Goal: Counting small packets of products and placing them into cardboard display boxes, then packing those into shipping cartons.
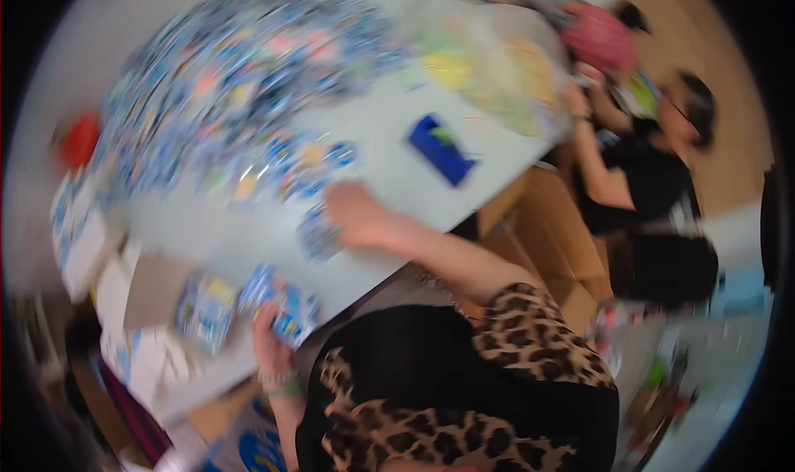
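At the table's near left edge, my left hand (pixel 269 344) is closed around a blue-and-white plastic packet (pixel 290 310). My right hand (pixel 356 214) reaches over the white table (pixel 389 265). A small clear-and-blue packet (pixel 317 233) lies against its fingers, which are smeared by motion, so I cannot tell if they grip it. Several loose packets (pixel 310 161) lie just beyond that hand. Behind them spreads a big heap of small blue packets (pixel 248 66).
Near the left hand an open carton (pixel 153 294) holds a blue-and-white packet (pixel 207 310). Farther right are a dark blue box (pixel 440 151) and a clear bag of yellowish pieces (pixel 505 66). A co-worker in black (pixel 638 166) sits at the right by a brown cardboard box (pixel 555 228).
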`<state>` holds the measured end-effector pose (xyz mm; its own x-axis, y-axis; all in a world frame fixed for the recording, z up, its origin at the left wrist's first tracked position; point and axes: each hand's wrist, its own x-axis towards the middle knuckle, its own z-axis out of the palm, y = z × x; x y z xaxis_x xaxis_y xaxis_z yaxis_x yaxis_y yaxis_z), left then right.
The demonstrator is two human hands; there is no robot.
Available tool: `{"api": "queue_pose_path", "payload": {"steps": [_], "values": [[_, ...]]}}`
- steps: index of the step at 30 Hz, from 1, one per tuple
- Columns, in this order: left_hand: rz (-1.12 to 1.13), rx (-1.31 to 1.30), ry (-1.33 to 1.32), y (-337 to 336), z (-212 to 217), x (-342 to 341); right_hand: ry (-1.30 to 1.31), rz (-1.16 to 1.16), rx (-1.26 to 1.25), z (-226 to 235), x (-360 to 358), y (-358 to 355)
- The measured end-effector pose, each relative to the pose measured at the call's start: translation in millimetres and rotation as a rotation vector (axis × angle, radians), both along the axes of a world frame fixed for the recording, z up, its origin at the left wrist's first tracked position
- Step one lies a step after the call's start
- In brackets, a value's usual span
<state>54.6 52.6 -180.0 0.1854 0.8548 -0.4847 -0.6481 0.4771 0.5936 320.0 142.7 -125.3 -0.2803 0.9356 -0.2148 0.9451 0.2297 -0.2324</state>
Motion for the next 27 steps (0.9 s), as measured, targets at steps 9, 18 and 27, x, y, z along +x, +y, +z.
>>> {"api": "queue_pose_path", "payload": {"steps": [9,18,27], "values": [[-0.123,0.004,-0.49,2,12,-5,0.132,-0.16,-0.015,4,4,-21],[-0.371,-0.135,0.265,12,-18,-46,0.263,0.001,0.201,-22,-6,-56],[-0.259,0.44,0.0,33,-21,8,1.037,-0.248,0.176,-63,-9,-64]]}}
